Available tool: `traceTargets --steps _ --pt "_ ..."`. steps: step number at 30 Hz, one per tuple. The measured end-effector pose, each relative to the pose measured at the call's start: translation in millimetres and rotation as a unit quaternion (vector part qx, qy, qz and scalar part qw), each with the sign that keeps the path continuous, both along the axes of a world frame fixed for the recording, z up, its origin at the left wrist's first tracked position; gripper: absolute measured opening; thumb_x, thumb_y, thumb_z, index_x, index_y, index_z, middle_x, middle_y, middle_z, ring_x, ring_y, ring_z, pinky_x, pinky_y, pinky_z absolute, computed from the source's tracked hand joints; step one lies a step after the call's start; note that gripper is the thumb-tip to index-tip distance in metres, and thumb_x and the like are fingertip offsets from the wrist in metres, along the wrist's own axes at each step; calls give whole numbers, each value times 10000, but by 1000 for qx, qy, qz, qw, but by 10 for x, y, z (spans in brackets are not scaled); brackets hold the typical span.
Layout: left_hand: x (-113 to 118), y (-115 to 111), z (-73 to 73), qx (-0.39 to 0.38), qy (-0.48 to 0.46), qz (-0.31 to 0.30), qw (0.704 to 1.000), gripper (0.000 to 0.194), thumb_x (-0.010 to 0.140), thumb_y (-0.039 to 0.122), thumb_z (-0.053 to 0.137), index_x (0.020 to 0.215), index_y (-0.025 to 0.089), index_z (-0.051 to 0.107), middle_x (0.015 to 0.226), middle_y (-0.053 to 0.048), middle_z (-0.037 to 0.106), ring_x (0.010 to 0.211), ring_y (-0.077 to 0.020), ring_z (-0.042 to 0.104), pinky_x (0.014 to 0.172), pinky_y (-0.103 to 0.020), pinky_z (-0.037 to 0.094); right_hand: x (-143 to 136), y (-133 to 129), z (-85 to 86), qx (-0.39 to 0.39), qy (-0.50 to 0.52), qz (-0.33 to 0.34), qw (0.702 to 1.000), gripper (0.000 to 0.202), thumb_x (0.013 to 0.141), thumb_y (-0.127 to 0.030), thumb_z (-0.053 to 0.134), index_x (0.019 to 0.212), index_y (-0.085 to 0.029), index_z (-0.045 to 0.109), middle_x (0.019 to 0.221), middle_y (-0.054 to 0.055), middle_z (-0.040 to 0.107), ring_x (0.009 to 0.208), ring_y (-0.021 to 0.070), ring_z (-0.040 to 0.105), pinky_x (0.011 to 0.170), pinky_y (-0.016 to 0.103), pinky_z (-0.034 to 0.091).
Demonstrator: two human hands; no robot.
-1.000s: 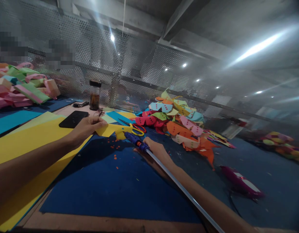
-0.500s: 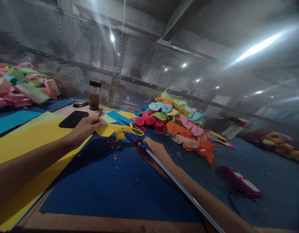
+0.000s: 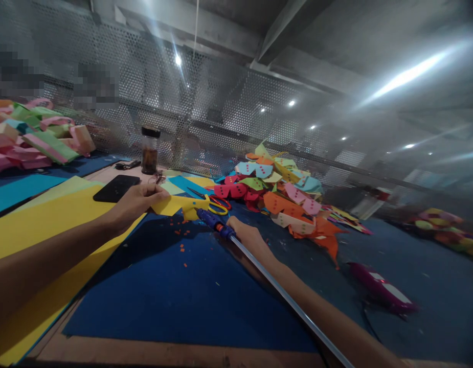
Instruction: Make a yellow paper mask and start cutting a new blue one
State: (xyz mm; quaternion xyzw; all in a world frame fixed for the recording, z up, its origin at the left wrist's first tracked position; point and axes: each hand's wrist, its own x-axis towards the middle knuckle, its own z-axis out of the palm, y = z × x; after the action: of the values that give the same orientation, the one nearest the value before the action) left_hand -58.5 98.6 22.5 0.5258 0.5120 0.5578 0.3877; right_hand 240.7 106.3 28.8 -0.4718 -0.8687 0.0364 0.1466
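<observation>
Moved: almost nothing; both hands stay where they were.
Left hand (image 3: 134,202): fingers pinched on the yellow paper piece (image 3: 171,204), just left of the scissors (image 3: 213,203).
Right hand (image 3: 248,237): closed around the blue glue gun (image 3: 215,222), its tip touching the paper, just below the scissors.
Paper pile (image 3: 286,197): colourful, on the bench (image 3: 163,296), right of the scissors.
Phone (image 3: 116,187): black, left of the scissors.

The yellow paper piece (image 3: 174,205) looks matt and smooth, and the glue gun (image 3: 215,223) has a glossy blue plastic body. The table (image 3: 175,286) carries a matt blue cloth-like cover, and behind stands a perforated metal screen (image 3: 205,117).
</observation>
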Motion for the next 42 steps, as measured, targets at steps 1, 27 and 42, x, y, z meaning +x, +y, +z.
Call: traceTargets --steps 1,27,42 --pt "0 0 0 1 -1 -2 1000 366 651 498 818 754 174 683 707 0 594 656 -135 529 558 -227 420 2 0 2 -1 2 1 1000 132 872 -337 554 864 -223 487 660 -29 557 562 146 509 548 233 231" --pt "45 -4 -75 -110 23 -99 989 416 627 520 818 750 153 666 640 -3 635 575 -124 537 523 -216 370 -87 -195 248 -286 377 84 877 328 792 -475 742 822 -176 610 553 -82 493 427 49 429 475 195 339" --pt "-81 42 -115 -58 271 -17 961 427 753 607 607 825 194 689 661 -32 654 584 -217 608 468 -266 421 -61 -258 276 -318 438 103 834 363 750 -457 793 932 -177 652 656 -61 558 426 36 435 464 200 307"
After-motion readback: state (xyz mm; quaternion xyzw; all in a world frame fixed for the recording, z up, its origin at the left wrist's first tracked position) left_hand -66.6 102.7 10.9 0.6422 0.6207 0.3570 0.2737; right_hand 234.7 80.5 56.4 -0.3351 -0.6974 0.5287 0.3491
